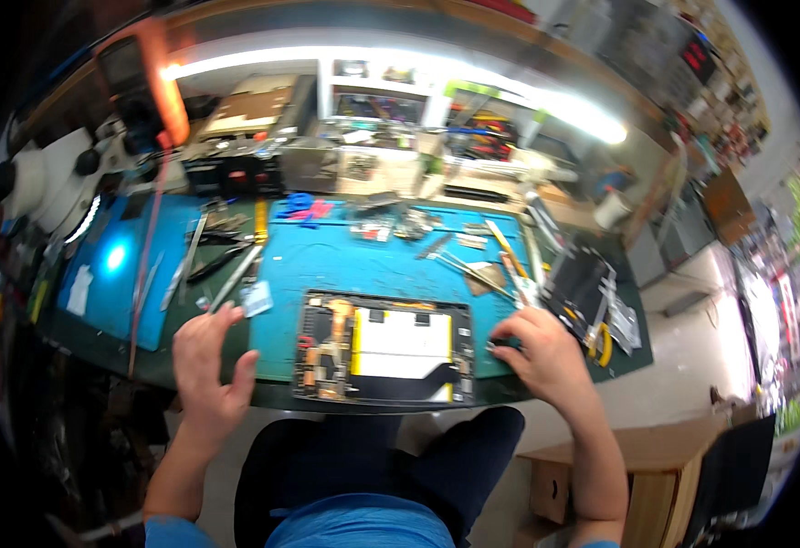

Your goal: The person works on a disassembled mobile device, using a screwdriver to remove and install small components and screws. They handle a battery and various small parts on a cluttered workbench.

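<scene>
An opened tablet [388, 350] lies at the near edge of the blue work mat [277, 274]. Its back is off, baring a large white battery [402, 342] and copper-coloured parts at the left. To its left hovers my left hand [206, 361], thumb spread from the fingers, with nothing seen in it. Its fingertips are by the lower end of a slim pale tool [236, 279]; whether they touch cannot be told. My right hand [539, 352] is at the tablet's right, thumb and forefinger pinched together. Something tiny may be between them, too small to make out.
Tweezers [473, 272] and other slim tools lie behind my right hand. Yellow-handled scissors [603, 345] and a clear bag [626, 327] are farther right. Pliers [220, 262] lie left of the mat. A pinkish cable [150, 247] hangs at the left, near a lit microscope [62, 187].
</scene>
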A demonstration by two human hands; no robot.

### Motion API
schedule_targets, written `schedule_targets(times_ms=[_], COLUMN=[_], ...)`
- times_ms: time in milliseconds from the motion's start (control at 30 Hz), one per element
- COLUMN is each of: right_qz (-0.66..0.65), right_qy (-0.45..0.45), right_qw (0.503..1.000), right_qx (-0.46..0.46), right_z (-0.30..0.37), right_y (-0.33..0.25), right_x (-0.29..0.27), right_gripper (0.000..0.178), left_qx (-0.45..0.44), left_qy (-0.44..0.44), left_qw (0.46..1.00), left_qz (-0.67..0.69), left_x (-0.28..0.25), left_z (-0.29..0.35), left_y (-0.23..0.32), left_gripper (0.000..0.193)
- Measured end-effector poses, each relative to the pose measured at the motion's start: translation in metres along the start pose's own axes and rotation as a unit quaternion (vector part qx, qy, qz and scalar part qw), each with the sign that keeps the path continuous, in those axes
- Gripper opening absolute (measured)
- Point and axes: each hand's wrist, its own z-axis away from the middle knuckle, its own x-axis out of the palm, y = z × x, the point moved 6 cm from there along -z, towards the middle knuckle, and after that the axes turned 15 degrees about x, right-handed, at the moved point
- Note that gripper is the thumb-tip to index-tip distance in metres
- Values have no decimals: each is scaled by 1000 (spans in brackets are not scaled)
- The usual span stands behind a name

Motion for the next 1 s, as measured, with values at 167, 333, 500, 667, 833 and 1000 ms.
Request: schedule_targets(times_ms=[167, 333, 500, 667, 833, 1000], right_qz=[37, 19, -121, -181, -163, -219], right_qy=[-36, 57, 79, 95, 150, 178], right_qw=[997, 998, 989, 977, 969, 958], right_qx=[-50, -32, 15, 63, 107, 52], right_z=[-12, -11, 0, 18, 39, 62], right_y=[-14, -15, -14, 1, 8, -9], right_x=[-7, -10, -8, 5, 7, 12], right_gripper=[13, 4, 7, 9, 8, 12], left_qx=[-19, 2, 151, 179, 170, 148], left_qy=[8, -6, -77, -164, -140, -39], left_qw=[999, 996, 976, 967, 973, 972], left_qz=[44, 94, 135, 78, 66, 176], left_x=[8, 8, 13, 26, 29, 26], left_z=[-1, 0, -9, -15, -16, -42], left_y=[-11, -10, 24, 34, 35, 63], left_gripper=[62, 46, 47, 60, 63, 39])
